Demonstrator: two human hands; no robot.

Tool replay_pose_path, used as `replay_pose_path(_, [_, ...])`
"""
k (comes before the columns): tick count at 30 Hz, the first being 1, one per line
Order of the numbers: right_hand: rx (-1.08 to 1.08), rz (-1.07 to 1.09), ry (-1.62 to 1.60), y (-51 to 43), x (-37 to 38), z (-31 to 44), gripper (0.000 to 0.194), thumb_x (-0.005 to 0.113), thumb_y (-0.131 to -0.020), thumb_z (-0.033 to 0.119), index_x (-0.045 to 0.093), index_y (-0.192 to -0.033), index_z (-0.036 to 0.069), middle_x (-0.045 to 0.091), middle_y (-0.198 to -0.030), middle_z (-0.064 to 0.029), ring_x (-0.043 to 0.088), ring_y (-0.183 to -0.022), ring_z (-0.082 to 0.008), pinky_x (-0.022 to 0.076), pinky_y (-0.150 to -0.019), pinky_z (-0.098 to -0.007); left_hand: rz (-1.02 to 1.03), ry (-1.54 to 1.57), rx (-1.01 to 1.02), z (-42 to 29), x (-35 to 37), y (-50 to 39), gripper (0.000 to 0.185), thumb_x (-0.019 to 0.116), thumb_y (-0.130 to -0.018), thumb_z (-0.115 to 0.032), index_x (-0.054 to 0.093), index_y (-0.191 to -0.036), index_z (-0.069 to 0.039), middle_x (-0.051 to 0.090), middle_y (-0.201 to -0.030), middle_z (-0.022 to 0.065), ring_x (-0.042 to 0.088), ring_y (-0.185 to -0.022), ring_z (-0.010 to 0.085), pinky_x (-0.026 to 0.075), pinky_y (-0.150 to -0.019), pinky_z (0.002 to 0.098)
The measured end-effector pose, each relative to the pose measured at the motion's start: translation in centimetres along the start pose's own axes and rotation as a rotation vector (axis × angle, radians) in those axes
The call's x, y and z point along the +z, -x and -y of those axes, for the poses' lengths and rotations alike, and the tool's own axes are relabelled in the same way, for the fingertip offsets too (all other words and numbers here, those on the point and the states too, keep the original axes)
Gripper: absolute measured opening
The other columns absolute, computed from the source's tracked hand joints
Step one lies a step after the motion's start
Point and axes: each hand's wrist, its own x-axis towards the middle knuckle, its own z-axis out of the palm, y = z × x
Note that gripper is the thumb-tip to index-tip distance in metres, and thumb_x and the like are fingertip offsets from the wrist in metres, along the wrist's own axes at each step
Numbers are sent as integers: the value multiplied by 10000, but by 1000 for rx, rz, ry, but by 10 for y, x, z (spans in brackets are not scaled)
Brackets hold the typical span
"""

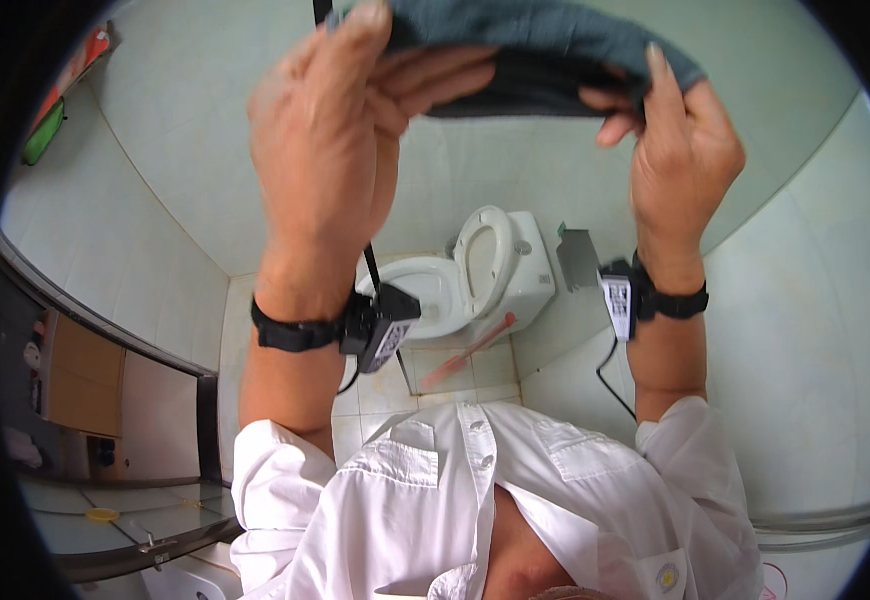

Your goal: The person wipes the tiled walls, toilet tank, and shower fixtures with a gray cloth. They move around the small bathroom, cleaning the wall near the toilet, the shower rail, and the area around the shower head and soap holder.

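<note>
A dark grey-blue cloth item (525,26) stretches across the top of the head view, raised in front of me. Part of it is cut off by the upper edge. My left hand (330,127) grips its left end, thumb on the outside and fingers reaching inside the fold. At the other end, my right hand (679,135) pinches the cloth between thumb and fingers. Its darker inner side shows between the two hands. Both wrists carry black straps with small black devices.
Below the cloth stands a white toilet (427,296) with its seat raised against the tank. A reddish long-handled brush (468,352) is beside it, behind a glass panel. A grey holder (577,259) is on the right wall. A doorway with a dark frame (208,427) lies at left.
</note>
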Motion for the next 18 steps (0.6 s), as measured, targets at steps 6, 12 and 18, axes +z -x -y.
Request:
replay_pose_path(6, [-107, 7, 153, 4, 29, 9, 142, 596, -1110, 26, 705, -1097, -64, 716, -881, -42, 666, -703, -48, 582, -617, -217, 67, -94, 94, 2, 9, 12, 318, 580, -1142, -191, 697, -1123, 104, 795, -1039, 219, 811, -933, 392, 658, -894, 485])
replay_pose_path(12, [-12, 100, 326, 48, 6, -18, 106, 664, -1041, -61, 735, -1119, -49, 778, -843, -52, 742, -649, -111, 509, -551, -226, 8, -174, -20, 28, -17, 46, 325, 575, -1133, -143, 665, -1163, 169, 772, -1109, 274, 787, -1051, 493, 638, -1000, 567])
replay_pose_path(18, [17, 194, 494, 142, -34, -81, 125, 779, -935, 30, 655, -915, 36, 669, -677, -94, 676, -533, -265, 523, -523, -343, -157, -375, -309, 94, -74, 118, 244, 677, -1080, -121, 802, -1033, 82, 769, -933, 43, 670, -861, 98, 572, -825, 285])
